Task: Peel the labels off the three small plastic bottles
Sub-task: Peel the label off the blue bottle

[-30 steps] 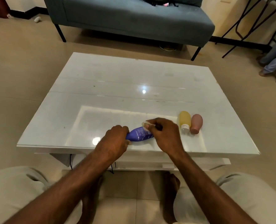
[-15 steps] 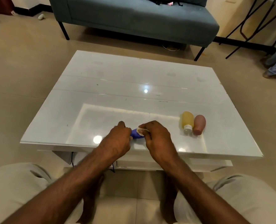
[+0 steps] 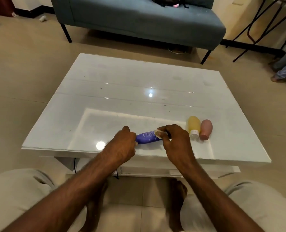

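We grip the purple bottle (image 3: 147,137) in our left hand (image 3: 122,144); our right hand (image 3: 174,139) pinches what seems its label (image 3: 157,132). Next: pull it steadily off.

On the surface (image 3: 105,91), near front edge: one bottle (image 3: 148,137) lying between both hands, two bottles (image 3: 200,128) side by side, touching, to its right. Sofa (image 3: 138,19) behind.

Glossy white table (image 3: 105,84); smooth plastic purple bottle (image 3: 147,138); cloth-covered sofa (image 3: 138,19).
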